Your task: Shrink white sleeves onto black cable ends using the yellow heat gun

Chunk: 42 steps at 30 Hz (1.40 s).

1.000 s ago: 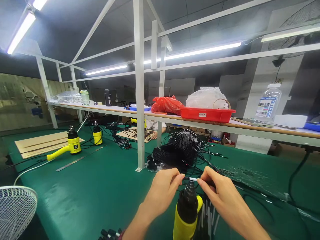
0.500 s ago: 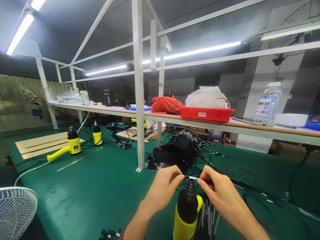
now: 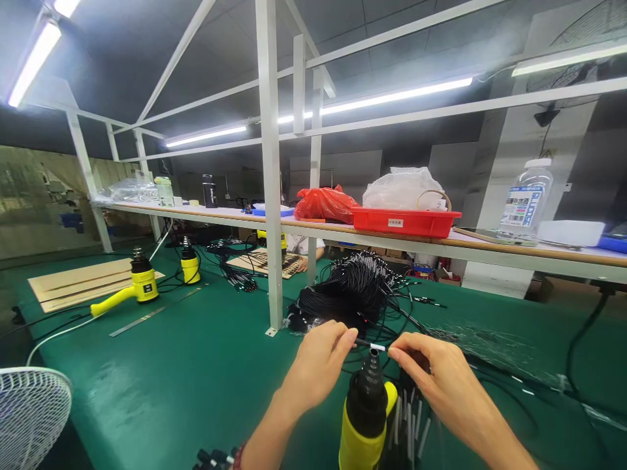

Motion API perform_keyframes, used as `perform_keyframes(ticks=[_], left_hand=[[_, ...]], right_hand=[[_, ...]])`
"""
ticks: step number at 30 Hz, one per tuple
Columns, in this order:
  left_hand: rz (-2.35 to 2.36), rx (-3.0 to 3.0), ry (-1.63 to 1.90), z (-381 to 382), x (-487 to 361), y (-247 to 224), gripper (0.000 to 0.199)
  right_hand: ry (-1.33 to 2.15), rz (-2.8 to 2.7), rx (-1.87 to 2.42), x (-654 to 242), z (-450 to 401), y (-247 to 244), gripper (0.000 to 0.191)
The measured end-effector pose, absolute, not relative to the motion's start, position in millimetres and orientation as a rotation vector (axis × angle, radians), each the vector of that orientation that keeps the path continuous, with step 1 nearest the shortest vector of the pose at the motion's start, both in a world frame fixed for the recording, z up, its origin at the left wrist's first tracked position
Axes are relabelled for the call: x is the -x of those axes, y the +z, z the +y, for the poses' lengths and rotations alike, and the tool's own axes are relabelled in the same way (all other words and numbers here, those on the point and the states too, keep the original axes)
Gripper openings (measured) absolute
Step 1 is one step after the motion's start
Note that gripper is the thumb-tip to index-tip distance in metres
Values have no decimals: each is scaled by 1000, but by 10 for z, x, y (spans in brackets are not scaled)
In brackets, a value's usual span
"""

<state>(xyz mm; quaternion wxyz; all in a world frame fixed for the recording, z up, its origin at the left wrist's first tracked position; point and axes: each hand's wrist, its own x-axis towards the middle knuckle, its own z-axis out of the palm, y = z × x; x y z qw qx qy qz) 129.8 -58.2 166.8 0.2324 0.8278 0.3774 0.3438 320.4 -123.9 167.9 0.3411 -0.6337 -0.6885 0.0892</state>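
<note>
Thumb and fingers of my left hand (image 3: 321,359) pinch a thin black cable (image 3: 361,342) from the left. My right hand (image 3: 435,369) pinches its other side, near a short white sleeve (image 3: 377,347). The sleeve lies just above the nozzle of an upright yellow and black heat gun (image 3: 365,411), between my two hands. Grey and black tube pieces (image 3: 410,418) lie to the right of the gun, below my right hand. Behind my hands sits a large bundle of black cables (image 3: 347,290).
A white post (image 3: 270,196) stands on the green table (image 3: 186,378). Two more heat guns (image 3: 144,281) are at the left, near cardboard sheets (image 3: 78,284). A white fan (image 3: 34,418) is at lower left. The shelf holds a red tray (image 3: 406,223). Across the table a person's hand (image 3: 304,264) shows.
The white sleeve has shifted slightly right and up over the nozzle. More black cable shows beside my left fingers. My right hand has moved slightly right.
</note>
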Motion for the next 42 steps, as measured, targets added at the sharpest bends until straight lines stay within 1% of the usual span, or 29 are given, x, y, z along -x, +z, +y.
perform_keyframes(ticks=[2,4,12,15,17,22,24,26,37,40,42], left_hand=[[1040,-2283,909,-563,-1303,1643,45],[1020,-2254,893,-553,-1305,1619,42],[937,-2092,998,-573,-1310,1619,19],[932,-2075,1015,-586,-1305,1643,15],[941,-2091,995,-595,-1300,1656,20],[1029,-2189,922,-573,-1305,1623,43],[1025,-2191,931,-556,-1313,1591,46],[997,-2167,950,-551,-1319,1571,43],[962,-2042,1039,-581,-1349,1619,13],[942,-2039,1057,-570,-1332,1609,10],[929,-2055,1053,-571,-1312,1606,14]], right_hand=[[233,-1795,1643,-3205,-1229,1671,30],[229,-1786,1640,-3197,-1226,1672,29],[270,-1732,1623,-3183,-1218,1663,22],[273,-1750,1617,-3227,-1212,1625,27],[272,-1768,1618,-3249,-1216,1615,31],[261,-1798,1615,-3244,-1236,1642,31],[254,-1799,1622,-3231,-1242,1652,30],[250,-1792,1636,-3218,-1248,1659,29],[268,-1737,1603,-3193,-1226,1673,21],[311,-1745,1580,-3221,-1233,1653,21],[338,-1761,1582,-3242,-1243,1642,25]])
